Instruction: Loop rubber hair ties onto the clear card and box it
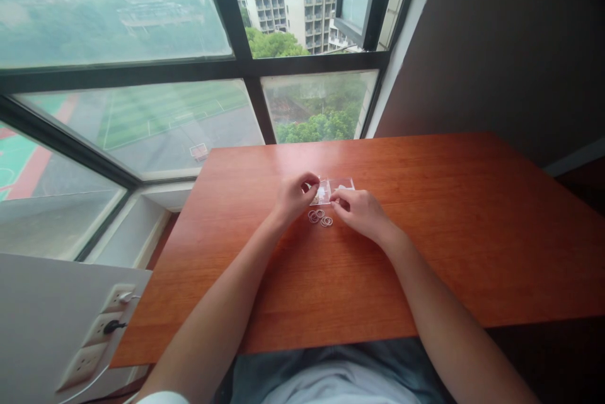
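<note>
Working at a reddish wooden table (425, 253) beside a large window (142, 76), a seated person handles a small clear plastic bag (333, 188) near the middle of the tabletop, as seen from the head camera. The bag lies low over the wood with its long axis running left to right, roughly parallel to the table's far edge. Its left end meets the left hand (293, 197), whose fingers are curled and pinched on that end. The right hand (360, 212) is closed in a pinch at the bag's near edge, thumb and fingertips pressed together; whether they grip the plastic or something small inside it cannot be told. Just near of the bag, between the two hands, a cluster of small metal rings (320, 217) lies flat on the table, the rings touching or overlapping one another. At the near left, a white power strip (101, 334) holds a white plug and a black plug, well apart from the hands.
</note>
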`<state>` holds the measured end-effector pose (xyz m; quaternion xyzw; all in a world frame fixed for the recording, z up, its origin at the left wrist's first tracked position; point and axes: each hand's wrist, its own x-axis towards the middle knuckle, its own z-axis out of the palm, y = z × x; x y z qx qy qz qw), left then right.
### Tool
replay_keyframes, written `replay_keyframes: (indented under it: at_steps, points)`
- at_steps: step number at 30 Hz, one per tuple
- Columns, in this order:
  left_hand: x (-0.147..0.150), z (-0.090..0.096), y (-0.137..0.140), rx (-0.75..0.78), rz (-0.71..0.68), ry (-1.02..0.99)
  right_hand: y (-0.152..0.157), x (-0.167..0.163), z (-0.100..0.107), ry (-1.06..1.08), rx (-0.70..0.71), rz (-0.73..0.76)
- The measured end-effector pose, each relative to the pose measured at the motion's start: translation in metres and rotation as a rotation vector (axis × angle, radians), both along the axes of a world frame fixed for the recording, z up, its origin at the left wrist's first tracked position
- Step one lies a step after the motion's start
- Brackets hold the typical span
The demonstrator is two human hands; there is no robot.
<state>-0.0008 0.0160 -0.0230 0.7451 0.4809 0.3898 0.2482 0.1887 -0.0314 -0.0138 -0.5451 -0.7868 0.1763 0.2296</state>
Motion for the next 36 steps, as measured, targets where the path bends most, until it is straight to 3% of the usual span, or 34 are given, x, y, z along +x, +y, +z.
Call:
replay_keyframes:
  at_steps: [13,23,36]
  points:
    - [-0.0023,-0.0052,0.0029,0.022,0.016,0.026,-0.001,-0.0003,-0.001,-0.032,-0.05,0.069]
    - [-0.0072,0.0034,0.0027,0.022,0.009,0.009,-0.0034,0.0016,-0.0003,-0.085,-0.166,0.166]
    - [-0.0091,0.0046,0.0034,0.0,-0.023,0.01,-0.0019,0.0001,0.0005,-0.058,-0.107,0.114]
